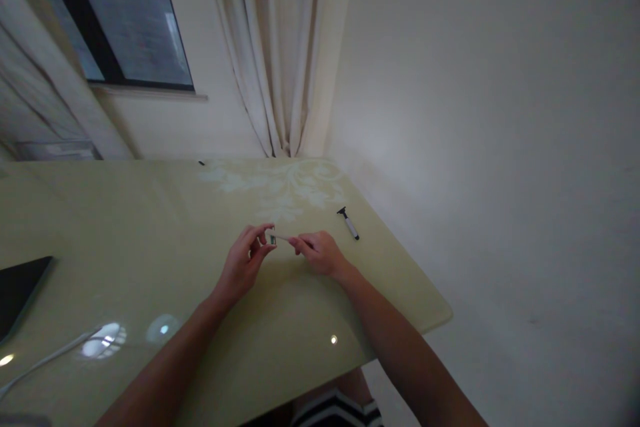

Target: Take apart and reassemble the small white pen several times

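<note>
My left hand [243,261] is raised over the table, its thumb and fingers pinching the ends of a small green-and-white piece [273,239]. What exactly that piece is, I cannot make out. A thin pale stick [283,237] runs from it to my right hand [320,253], whose fingers are closed round the stick's other end. Whether stick and piece are joined or only touching does not show. Beyond my right hand, a razor [349,224] with a grey handle and a black head lies on the table.
The glossy pale-yellow table [150,227] has its right edge near the wall [475,147]. A dark flat object [23,290] lies at the left, with a white cable [47,360] in front. A tiny dark item [201,163] rests by the far edge, before the curtain [280,47].
</note>
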Tool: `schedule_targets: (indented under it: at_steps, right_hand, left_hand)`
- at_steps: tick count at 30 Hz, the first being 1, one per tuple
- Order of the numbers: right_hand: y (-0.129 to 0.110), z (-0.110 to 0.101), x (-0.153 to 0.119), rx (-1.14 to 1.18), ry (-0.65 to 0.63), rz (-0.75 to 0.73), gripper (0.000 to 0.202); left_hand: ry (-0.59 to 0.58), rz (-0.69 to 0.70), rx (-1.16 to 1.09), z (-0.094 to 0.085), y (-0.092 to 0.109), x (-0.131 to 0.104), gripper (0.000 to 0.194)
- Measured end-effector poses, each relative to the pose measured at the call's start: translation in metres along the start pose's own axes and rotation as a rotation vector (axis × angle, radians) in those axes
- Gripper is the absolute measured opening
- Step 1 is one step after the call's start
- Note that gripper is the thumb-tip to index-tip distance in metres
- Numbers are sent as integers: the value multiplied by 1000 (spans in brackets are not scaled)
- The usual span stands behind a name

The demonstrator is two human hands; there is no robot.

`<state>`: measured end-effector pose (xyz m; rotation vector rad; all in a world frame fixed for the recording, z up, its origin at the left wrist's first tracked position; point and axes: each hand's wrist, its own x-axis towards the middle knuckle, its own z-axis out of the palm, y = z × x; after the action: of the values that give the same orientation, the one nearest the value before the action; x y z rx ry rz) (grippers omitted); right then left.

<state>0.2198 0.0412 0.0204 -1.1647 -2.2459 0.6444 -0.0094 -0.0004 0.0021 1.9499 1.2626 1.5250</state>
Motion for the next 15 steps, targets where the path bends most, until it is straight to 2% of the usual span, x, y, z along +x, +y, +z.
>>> schedule_targets:
  at_steps: [4,9,12,15]
  right_hand:
    - [-2,1,0,-41,23,56,71]
    - [-9,5,1,-101,-8,35,63]
    - [-15,6,1,-135,9,65,62]
    - [-18,5,1,-128,-28,41,62]
  left_hand:
    - [26,-15,24,-2,-2,2,29]
    - [58,-31,24,-5,-5,3,31]
    - [69,-52,36,-4,-5,2,31]
    - [82,-60,44,-3,-4,2,32]
